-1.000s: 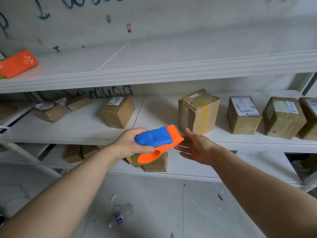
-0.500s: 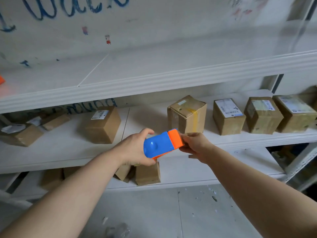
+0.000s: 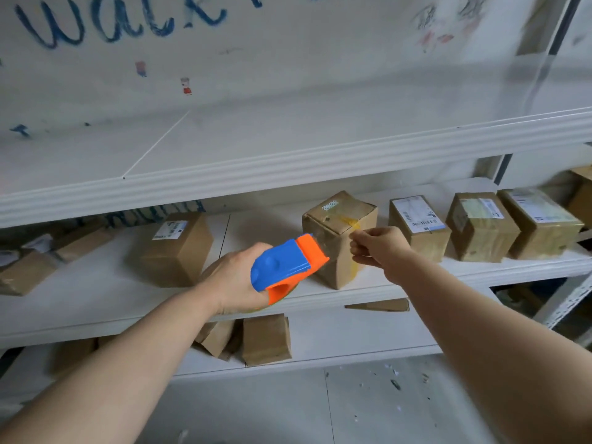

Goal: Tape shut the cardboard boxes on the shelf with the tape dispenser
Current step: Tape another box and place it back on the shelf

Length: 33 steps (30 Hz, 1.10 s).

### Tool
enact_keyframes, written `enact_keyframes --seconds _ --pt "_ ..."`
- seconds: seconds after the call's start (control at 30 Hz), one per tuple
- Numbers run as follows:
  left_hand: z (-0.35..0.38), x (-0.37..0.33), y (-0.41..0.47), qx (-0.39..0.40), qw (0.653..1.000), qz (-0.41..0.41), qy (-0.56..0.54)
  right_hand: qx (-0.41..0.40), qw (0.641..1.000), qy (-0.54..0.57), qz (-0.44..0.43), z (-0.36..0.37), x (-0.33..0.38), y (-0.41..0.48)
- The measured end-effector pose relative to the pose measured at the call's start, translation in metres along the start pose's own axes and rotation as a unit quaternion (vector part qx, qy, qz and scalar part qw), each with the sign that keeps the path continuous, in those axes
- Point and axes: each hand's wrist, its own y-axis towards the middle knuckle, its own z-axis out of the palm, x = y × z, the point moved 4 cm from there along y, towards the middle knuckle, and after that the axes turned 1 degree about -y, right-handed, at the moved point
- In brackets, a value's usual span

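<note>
Drawing away from the orange mouth of the blue-and-orange plastic tape dispenser [image 3: 285,267], which it was pinching half a second ago, the person's right hand [image 3: 378,248] is now pulling rightward, fingers curled tight on what looks like a faint strip of clear tape [image 3: 336,243]. The left hand [image 3: 230,283] is gripping the dispenser's body, holding it just in front of a crumpled brown cardboard box with a yellow band [image 3: 339,225] on the white middle shelf [image 3: 96,302]. With tape paying out, sealing of this box is probably beginning. Labelled brown cartons [image 3: 416,225] are sitting closed to its right, and leaning cartons [image 3: 266,338] are resting on the shelf below. All contents are staying hidden.
</note>
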Motion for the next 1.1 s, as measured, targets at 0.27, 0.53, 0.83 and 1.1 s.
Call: enact_keyframes --seconds 0.27,0.53,0.83,1.1 --pt "0.004 0.001 0.009 -0.003 0.998 -0.045 0.037 0.045 0.998 -0.048 -0.020 -0.013 0.003 0.022" --pt "0.010 0.001 0.015 -0.027 0.995 -0.088 -0.038 0.008 0.992 -0.115 -0.053 -0.049 0.021 0.068" --pt "0.003 -0.015 0.029 -0.113 0.982 -0.117 -0.099 0.069 0.991 -0.103 -0.057 -0.049 0.039 0.092" --pt "0.011 -0.004 0.033 -0.117 0.973 -0.155 -0.122 0.100 0.994 -0.047 0.008 -0.040 0.023 0.081"
